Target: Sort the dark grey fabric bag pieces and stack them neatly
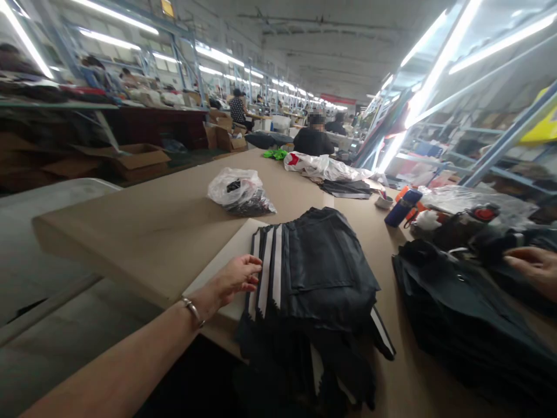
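A stack of black fabric pieces (pixel 326 255) lies in front of me, its layers fanned at the left with pale strips between them. Loose black ends hang down toward me over the table's near edge. At the fanned left edge is my left hand (pixel 239 277), fingers loosely bent and apart, fingertips against the strips without a grip on them. My right hand (pixel 535 266), partly cut off by the right frame edge, is over dark cloth with its fingers loosely extended. Nearer lies a second black fabric pile (pixel 461 302) with a small metal eyelet.
The brown-topped table (pixel 130 232) carries a clear plastic bag (pixel 239 191) of small dark pieces. Farther back are white plastic wrapping (pixel 324 167) and a green bundle (pixel 275 154). A blue bottle (pixel 402 208) and a small cup (pixel 383 201) stand to the right. People sit at workstations beyond.
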A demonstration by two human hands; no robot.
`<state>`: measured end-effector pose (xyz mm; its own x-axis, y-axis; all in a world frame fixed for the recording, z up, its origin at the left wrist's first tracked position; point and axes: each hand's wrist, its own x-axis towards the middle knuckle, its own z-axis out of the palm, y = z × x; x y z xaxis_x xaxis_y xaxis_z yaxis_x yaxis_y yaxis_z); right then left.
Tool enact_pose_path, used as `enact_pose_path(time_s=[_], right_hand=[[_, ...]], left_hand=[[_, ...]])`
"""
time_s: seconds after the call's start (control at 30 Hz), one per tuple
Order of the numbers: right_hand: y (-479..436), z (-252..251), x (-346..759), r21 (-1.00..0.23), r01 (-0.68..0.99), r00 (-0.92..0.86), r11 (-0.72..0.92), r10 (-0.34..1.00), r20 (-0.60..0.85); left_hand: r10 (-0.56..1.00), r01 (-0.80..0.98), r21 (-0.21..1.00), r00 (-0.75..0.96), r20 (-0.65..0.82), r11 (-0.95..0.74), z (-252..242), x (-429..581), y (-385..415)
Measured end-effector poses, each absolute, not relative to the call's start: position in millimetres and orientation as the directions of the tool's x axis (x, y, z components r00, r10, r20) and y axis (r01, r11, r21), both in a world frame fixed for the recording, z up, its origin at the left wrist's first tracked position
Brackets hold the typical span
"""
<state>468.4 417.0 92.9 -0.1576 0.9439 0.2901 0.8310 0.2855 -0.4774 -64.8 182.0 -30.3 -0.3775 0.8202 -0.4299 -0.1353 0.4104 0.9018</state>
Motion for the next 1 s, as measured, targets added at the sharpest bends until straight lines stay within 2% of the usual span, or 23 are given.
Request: enact_pose_path(time_s=[0.03,0.1,0.17,0.2,0.23,0.3,0.37,0.47,0.57,0.77,0.83,1.0], right_hand=[[401.0,89.1,429.8,-0.407,0.873,-0.160,0.271,0.945,0.285],[359.6,81.2,339.4,-0.420,0.779,-0.389,0.464,0.885,0.256],[317.4,72.5,250.8,-0.444,0.571,-0.717,0.690,0.683,0.138],[300.2,67.3,212.9,-0.413,0.477,-0.823,0.776,0.559,0.098],[287.0,61.1,180.9,-0.362,0.402,-0.889,0.841,0.453,0.066],[273.7,44.8,135.0,-0.333,0.330,-0.935,0.883,0.355,0.015],[275.0,24.7,109.6,-0.396,0.394,-0.908,0.829,0.418,-0.030],[289.6,-3.1,94.6,-0.494,0.535,-0.810,0.686,0.583,-0.067],[302.0,-17.5,90.9,-0.547,0.588,-0.744,0.596,0.664,-0.078],[311.2,-26.2,84.2,-0.694,0.603,-0.635,0.392,0.763,-0.121],[314.9,-29.8,81.3,-0.727,0.598,-0.592,0.337,0.797,-0.118],[317.4,-30.9,82.0,-0.818,0.507,-0.554,0.271,0.829,-0.069]], left_hand=[[0.818,-0.109,0.900,-0.382,-0.430,0.422,-30.2,-63.6,182.8],[0.820,-0.043,0.900,-0.395,-0.415,0.435,-28.0,-60.1,184.7],[0.826,0.013,0.894,-0.391,-0.407,0.447,-23.3,-55.2,186.4],[0.827,0.030,0.889,-0.382,-0.413,0.458,-20.4,-52.6,187.0],[0.826,0.036,0.880,-0.367,-0.428,0.473,-17.6,-50.2,187.6],[0.817,0.030,0.859,-0.327,-0.475,0.511,-13.3,-47.1,188.8],[0.808,0.017,0.841,-0.288,-0.514,0.541,-12.1,-47.3,190.9],[0.802,-0.007,0.825,-0.232,-0.551,0.565,-17.2,-51.1,197.0],[0.818,-0.042,0.836,-0.183,-0.545,0.547,-25.3,-49.6,206.6],[0.903,0.017,0.925,-0.224,-0.366,0.379,-26.3,-27.0,221.3],[0.912,0.026,0.931,-0.214,-0.350,0.364,-25.5,-22.6,222.0],[0.868,-0.194,0.928,-0.335,-0.367,0.318,-25.0,-20.4,217.0]])
